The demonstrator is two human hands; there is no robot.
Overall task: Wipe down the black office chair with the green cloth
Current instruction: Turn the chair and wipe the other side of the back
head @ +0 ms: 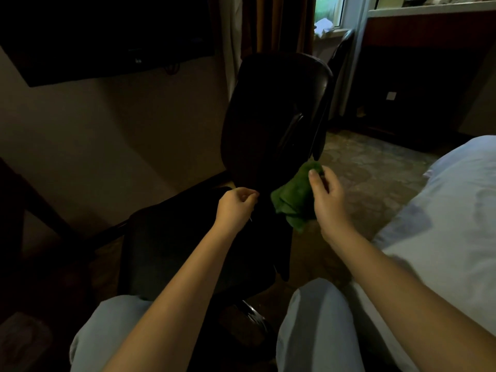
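Observation:
The black office chair point(273, 108) stands in front of me, its backrest upright and its seat lower left in deep shadow. My right hand point(326, 196) grips the bunched green cloth point(294, 197) against the lower right part of the backrest, near the armrest. My left hand point(236, 205) has its fingers curled at the bottom of the backrest, where it meets the seat; whether it holds the chair is hard to tell in the dark.
A bed with pale bedding point(442, 210) lies at the right. A dark desk edge point(40, 210) runs along the left by the wall. Curtains and a window point(328, 9) are behind the chair. My knees point(316, 318) are just before the chair base.

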